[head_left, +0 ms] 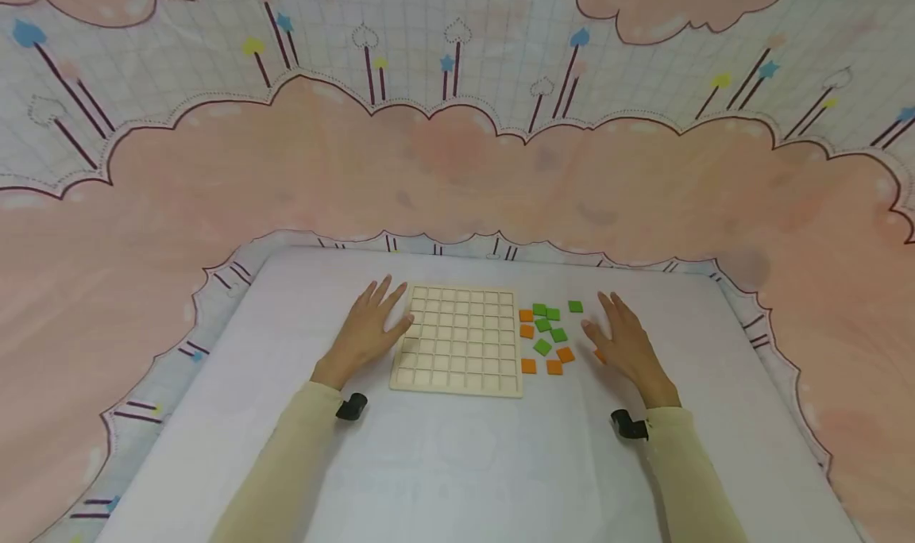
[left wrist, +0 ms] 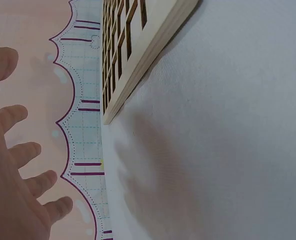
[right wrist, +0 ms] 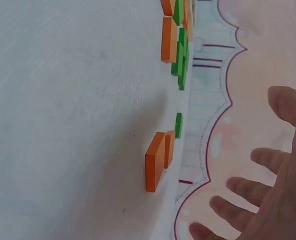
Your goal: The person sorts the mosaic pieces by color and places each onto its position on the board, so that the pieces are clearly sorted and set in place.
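Note:
A pale wooden grid board [head_left: 457, 344] with square cells lies on the table. My left hand [head_left: 366, 329] is spread at the board's left edge, holding nothing; whether its thumb touches the board I cannot tell. In the left wrist view, the left hand [left wrist: 23, 185] casts a shadow beside the board's corner [left wrist: 133, 75]. Just right of the board lie several green square tiles [head_left: 542, 348] and several orange square tiles [head_left: 554, 367]. My right hand [head_left: 625, 344] hovers to their right with fingers extended and holds nothing. It partly hides an orange tile [right wrist: 155, 162] beneath it.
A white table surface [head_left: 457, 464] extends around the board and tiles. Patterned cloth [head_left: 457, 178] with clouds and candles borders the table at the back and sides. Black wrist cameras [head_left: 352, 406] sit at both sleeve cuffs.

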{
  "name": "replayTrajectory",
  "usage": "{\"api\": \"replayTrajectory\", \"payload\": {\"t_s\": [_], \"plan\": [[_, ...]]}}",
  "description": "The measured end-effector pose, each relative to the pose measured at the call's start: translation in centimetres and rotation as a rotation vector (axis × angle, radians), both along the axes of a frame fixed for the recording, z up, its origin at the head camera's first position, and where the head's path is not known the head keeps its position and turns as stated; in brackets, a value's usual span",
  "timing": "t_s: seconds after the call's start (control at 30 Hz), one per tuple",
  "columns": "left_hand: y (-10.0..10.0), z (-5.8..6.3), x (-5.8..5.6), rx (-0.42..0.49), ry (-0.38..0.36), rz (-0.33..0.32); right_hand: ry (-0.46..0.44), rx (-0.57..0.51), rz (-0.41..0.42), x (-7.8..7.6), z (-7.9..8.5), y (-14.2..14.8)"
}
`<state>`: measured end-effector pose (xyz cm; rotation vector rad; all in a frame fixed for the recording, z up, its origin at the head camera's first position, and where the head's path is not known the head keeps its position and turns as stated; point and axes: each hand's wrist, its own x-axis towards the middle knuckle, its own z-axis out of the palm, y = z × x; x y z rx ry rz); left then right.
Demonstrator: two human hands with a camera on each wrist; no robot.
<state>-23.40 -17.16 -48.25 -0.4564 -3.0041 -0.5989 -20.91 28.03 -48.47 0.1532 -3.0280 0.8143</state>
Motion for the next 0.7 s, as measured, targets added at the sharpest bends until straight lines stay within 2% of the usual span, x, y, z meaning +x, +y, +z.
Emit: {"api": "replayTrajectory", "payload": {"t_s": [0.13, 0.3, 0.4, 0.57, 0.7], "plan": [[-0.2, 0.1, 0.1, 0.097, -0.048, -0.015, -0.033, -0.051, -0.011, 0.4, 0.0, 0.4], [-0.7, -0.5, 0.2, 0.145, -0.124, -0.036, -0.099, -0.06, -0.043, 0.9, 0.1, 0.7], [-0.9, -0.7, 0.4, 0.181, -0.149, -0.041, -0.103, -0.045, -0.051, 1.1, -0.1, 0.8], [-1.0, -1.0, 0.7, 0.24, -0.219, -0.032, -0.129, -0.052, -0.086, 1.3, -0.5, 0.9], [-1.1, -1.4, 1.0, 0.252, -0.259, -0.006, -0.159, -0.054, -0.108, 1.6, -1.0, 1.1]]}}
